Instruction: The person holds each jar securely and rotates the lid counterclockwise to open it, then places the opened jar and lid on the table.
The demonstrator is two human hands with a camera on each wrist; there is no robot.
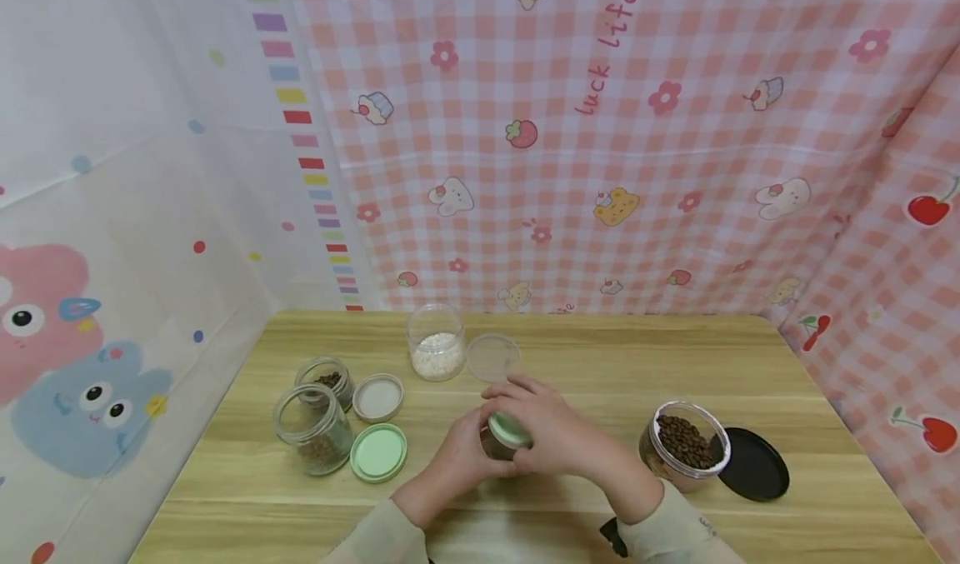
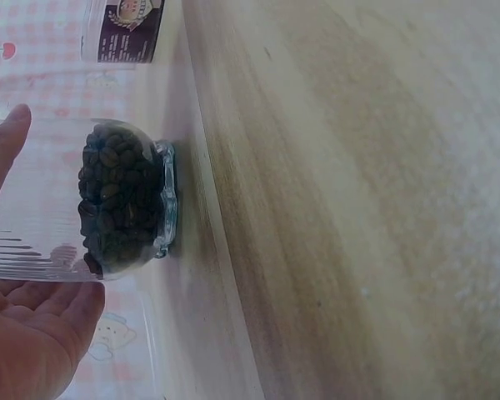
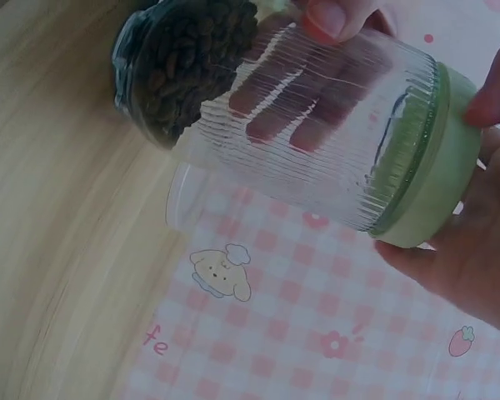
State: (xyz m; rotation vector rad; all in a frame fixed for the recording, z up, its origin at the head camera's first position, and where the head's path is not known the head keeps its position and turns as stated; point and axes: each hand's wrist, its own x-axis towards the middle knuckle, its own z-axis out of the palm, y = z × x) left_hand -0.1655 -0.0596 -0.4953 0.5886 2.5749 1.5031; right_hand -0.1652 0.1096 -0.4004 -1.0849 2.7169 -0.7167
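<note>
A ribbed glass jar (image 3: 317,125) stands upright on the table, its lower part filled with dark coffee beans (image 2: 117,187). My left hand (image 1: 457,457) grips the jar's side, with thumb and fingers on opposite sides of the glass in the left wrist view. A light green lid (image 3: 429,171) sits on the jar's mouth. Fingers and thumb of my right hand (image 1: 555,431) curl round the lid's rim from above. In the head view, both hands cover much of the jar.
Two open glass jars (image 1: 313,431) with brown contents stand left, beside a pale lid (image 1: 378,398) and a green lid (image 1: 378,453). Behind are a clear tub of white grains (image 1: 437,356) and a clear lid (image 1: 493,357). Right are a tub of beans (image 1: 684,447) and black lid (image 1: 756,466).
</note>
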